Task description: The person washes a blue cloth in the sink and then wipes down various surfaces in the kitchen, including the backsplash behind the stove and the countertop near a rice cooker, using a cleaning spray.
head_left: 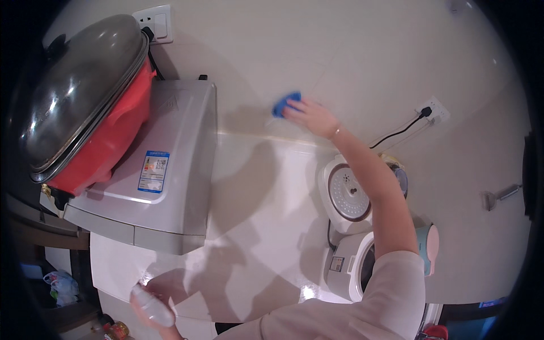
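Observation:
My right hand (pixel 314 117) reaches far forward and presses a blue cloth (pixel 285 104) flat against the pale tiled wall (pixel 255 55), above the back edge of the white countertop (pixel 250 204). Motion blurs the cloth and fingers slightly. Low on the left, near the counter's front edge, my left hand (pixel 142 315) is wrapped around a whitish plastic bottle (pixel 158 309). The bottle is tilted and blurred, so its top is hard to make out.
On the left, a red electric pan (pixel 114 140) with a dark lid (pixel 85 85) sits on a grey appliance (pixel 182 170). An open white rice cooker (pixel 342 263) stands below my right arm. Wall sockets (pixel 432 111) hold a black plug (pixel 425 111).

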Tool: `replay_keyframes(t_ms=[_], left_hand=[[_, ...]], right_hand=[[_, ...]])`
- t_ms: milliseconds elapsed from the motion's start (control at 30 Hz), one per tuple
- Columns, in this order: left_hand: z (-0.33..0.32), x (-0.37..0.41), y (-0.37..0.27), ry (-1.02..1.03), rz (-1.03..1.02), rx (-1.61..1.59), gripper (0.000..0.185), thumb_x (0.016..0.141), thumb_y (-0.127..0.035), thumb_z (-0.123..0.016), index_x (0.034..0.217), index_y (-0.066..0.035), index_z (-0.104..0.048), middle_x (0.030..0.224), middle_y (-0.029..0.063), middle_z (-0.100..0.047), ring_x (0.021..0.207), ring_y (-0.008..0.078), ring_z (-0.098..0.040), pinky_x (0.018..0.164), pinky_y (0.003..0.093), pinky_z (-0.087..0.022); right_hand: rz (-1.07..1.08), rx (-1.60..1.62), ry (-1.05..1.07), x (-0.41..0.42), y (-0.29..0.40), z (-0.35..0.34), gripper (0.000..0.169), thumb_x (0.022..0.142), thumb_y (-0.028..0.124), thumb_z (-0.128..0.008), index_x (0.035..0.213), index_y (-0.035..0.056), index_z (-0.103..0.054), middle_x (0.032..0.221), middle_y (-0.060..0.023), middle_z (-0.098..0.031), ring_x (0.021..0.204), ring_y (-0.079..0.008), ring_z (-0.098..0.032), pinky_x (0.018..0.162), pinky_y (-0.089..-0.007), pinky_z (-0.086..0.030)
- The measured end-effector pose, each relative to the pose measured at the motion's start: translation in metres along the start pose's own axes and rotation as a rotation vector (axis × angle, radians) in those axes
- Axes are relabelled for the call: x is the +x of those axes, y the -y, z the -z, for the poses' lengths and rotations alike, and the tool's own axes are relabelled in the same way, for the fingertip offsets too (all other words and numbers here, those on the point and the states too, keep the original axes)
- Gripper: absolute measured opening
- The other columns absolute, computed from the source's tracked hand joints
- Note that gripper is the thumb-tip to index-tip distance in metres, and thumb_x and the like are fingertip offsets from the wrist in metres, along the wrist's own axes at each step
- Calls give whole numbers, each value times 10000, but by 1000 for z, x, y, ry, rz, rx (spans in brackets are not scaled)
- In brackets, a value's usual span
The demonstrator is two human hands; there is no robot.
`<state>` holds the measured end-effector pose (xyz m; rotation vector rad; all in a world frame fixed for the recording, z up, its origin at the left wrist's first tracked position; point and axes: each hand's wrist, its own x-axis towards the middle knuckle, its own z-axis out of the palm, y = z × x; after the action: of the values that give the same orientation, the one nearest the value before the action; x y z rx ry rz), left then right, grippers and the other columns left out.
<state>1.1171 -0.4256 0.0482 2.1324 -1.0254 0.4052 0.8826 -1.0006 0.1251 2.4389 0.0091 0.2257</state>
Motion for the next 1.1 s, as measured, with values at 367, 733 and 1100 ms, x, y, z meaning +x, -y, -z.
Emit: replay_keyframes(t_ms=[367,733,1100], left_hand=[[18,10,-25,-199,380,-498,418,834,-39,-444,1216,71,-314,714,87,-493,632,157,-483,633,284,-403],[9,17,-14,-239,341,-446,457,787,-24,-468,1220,71,-355,778,93,-506,613,137,-477,633,273,-404],[0,28,-18,-244,318,-353,410,799,-23,-453,1195,68,-392,804,93,-520,625,130,-470,600,252,-406]], right_hand=[[-502,-207,-562,57,-54,64,435,732,90,-559,1166,91,-533,1222,-100,-474,1207,-309,-389,999,-477,-301],[-76,269,333,-63,42,-58,486,826,80,-417,1305,147,-369,1294,-22,-442,1216,-147,-387,1074,-353,-249],[-301,18,-47,-38,30,-61,464,804,121,-465,1265,167,-442,1293,6,-434,1228,-201,-376,1035,-389,-278]])
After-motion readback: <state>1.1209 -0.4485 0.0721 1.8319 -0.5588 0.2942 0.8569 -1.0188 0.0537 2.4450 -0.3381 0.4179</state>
